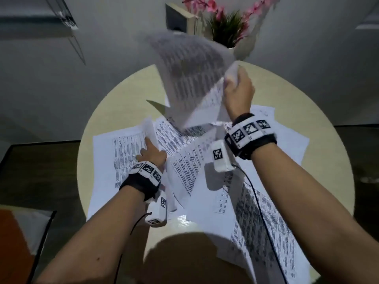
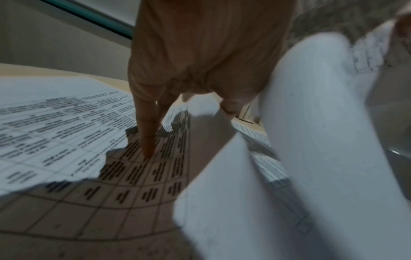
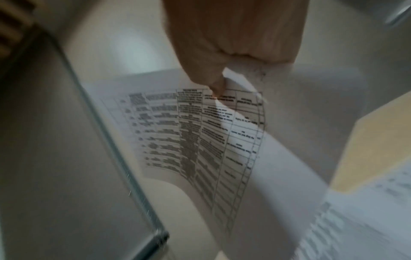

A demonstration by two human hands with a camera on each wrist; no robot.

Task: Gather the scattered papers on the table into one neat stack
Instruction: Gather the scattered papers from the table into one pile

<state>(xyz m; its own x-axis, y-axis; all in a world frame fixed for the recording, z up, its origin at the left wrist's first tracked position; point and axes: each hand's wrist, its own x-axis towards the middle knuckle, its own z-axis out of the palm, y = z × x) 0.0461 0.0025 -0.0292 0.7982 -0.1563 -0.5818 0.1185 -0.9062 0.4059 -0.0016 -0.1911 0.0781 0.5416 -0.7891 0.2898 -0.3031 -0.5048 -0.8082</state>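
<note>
Printed sheets (image 1: 256,212) lie scattered and overlapping across the round beige table (image 1: 123,95). My right hand (image 1: 239,87) is raised above the far side of the table and grips a few blurred sheets (image 1: 190,78) by one corner. In the right wrist view the thumb of the right hand (image 3: 233,44) pinches a sheet printed with a table (image 3: 200,132). My left hand (image 1: 151,152) is low at the left and holds a curled-up sheet (image 1: 149,130) by its edge. From the left hand (image 2: 200,61) one finger (image 2: 146,149) points down onto a flat sheet (image 2: 55,132); the lifted sheet (image 2: 311,149) is beside it.
A potted plant with pink flowers (image 1: 227,31) and an upright book-like box (image 1: 178,17) stand at the table's far edge. Some sheets hang over the near right rim (image 1: 291,263). An orange and grey object (image 1: 18,238) is at the lower left, off the table.
</note>
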